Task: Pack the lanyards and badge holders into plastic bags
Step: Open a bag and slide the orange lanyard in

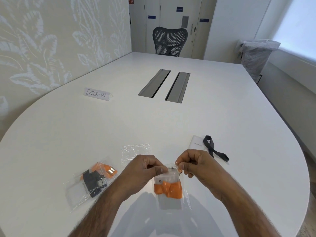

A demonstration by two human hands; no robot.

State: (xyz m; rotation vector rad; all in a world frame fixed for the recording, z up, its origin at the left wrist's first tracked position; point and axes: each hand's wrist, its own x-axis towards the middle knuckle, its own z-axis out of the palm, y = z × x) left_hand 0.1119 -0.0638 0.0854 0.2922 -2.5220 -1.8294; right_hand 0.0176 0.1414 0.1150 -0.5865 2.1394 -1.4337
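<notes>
A clear plastic bag point(171, 200) hangs upright just above the table's near edge, with a folded orange lanyard point(168, 189) and a badge holder inside it. My left hand point(145, 170) pinches the bag's top edge at its left end. My right hand point(191, 164) pinches the same edge at its right end, by a metal clip. An empty clear bag point(135, 151) lies flat just beyond my hands. To the left lies a filled bag point(89, 183) holding orange and black lanyards. A dark grey lanyard point(213, 149) rests on a white badge holder point(198, 142) at the right.
The white table point(119, 120) has two metal cable slots point(164, 85) in its middle. A folded "CHECK-IN" paper sign point(96, 94) stands at the far left. A black mesh chair point(169, 41) is at the far end, and a plastic-lined bin point(256, 55) by the right wall.
</notes>
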